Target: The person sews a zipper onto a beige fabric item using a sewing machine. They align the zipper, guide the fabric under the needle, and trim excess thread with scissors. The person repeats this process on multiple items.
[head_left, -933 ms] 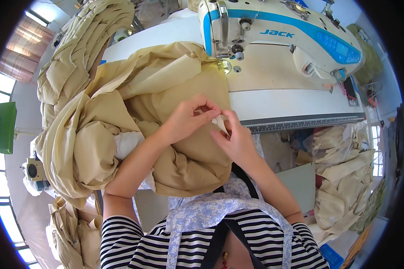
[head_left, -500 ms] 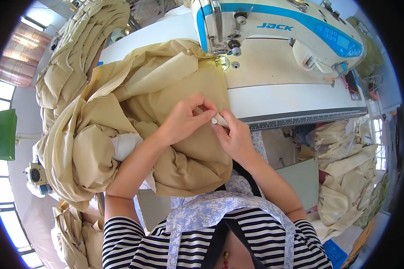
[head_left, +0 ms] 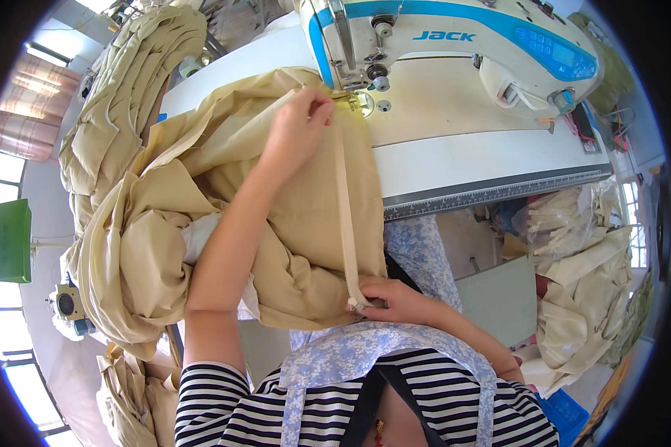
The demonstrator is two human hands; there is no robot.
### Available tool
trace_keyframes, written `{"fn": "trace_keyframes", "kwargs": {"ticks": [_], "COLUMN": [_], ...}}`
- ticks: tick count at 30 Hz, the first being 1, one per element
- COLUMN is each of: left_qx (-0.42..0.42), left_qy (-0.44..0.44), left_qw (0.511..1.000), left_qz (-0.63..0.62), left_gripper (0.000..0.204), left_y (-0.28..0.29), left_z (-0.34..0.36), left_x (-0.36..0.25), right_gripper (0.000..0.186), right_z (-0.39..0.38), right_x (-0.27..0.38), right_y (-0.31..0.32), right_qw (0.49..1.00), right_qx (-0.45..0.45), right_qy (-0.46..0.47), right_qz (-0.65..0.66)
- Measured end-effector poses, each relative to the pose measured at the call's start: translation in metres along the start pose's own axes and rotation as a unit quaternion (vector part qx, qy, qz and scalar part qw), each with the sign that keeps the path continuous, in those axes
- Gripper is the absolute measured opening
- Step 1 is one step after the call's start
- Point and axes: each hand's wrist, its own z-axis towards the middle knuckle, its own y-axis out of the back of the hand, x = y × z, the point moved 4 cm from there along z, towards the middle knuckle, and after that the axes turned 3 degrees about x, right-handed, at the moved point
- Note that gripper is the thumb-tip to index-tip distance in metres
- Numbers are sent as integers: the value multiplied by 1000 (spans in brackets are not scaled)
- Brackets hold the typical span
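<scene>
A long cream zipper (head_left: 344, 208) is stretched from top to bottom over a khaki fabric piece (head_left: 283, 246) that lies bunched on the sewing table. My left hand (head_left: 300, 123) is closed on the zipper's upper end, just left of the presser foot (head_left: 361, 103) of the white-and-blue sewing machine (head_left: 440, 56). My right hand (head_left: 388, 298) grips the lower end beside a small pale slider, near my lap at the fabric's near edge. My left forearm crosses the bunched cloth, with some white cloth (head_left: 201, 238) showing beside it.
A stack of khaki pieces (head_left: 127, 82) stands at the upper left. A metal ruler strip (head_left: 492, 194) runs along the white table's front edge (head_left: 462, 160). More cream pieces (head_left: 581, 290) pile at the lower right, above a blue crate (head_left: 566, 413). A green box (head_left: 9, 240) is at the left.
My hands were together at the middle holding the pale strip. My left hand has moved up toward the machine and my right hand down toward me, drawing the zipper out straight between them.
</scene>
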Motion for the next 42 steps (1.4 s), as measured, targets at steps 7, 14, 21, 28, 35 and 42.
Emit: {"fn": "trace_keyframes", "kwargs": {"ticks": [7,14,21,28,35,42], "left_qx": [43,-34,-25,-26,-9,0], "left_qy": [-14,-82,-25,-21,-7,-27], "left_qw": [991,983,989,988,984,982], "left_qz": [123,162,146,152,175,185], "left_gripper": [16,18,20,15,20,15], "left_y": [-33,-42,-45,-46,-46,-47], "left_z": [24,20,24,25,24,23], "left_x": [15,26,36,36,33,35], "right_gripper": [48,25,16,14,18,23], "right_z": [18,8,3,4,0,0], "right_x": [4,11,-19,-21,-17,-23], "right_y": [21,27,28,35,33,29], "right_qw": [948,946,902,913,916,908], "right_qx": [-132,-318,-353,-366,-361,-379], "right_qy": [-22,39,-24,-1,5,-10], "right_qz": [288,-38,247,183,172,177]}}
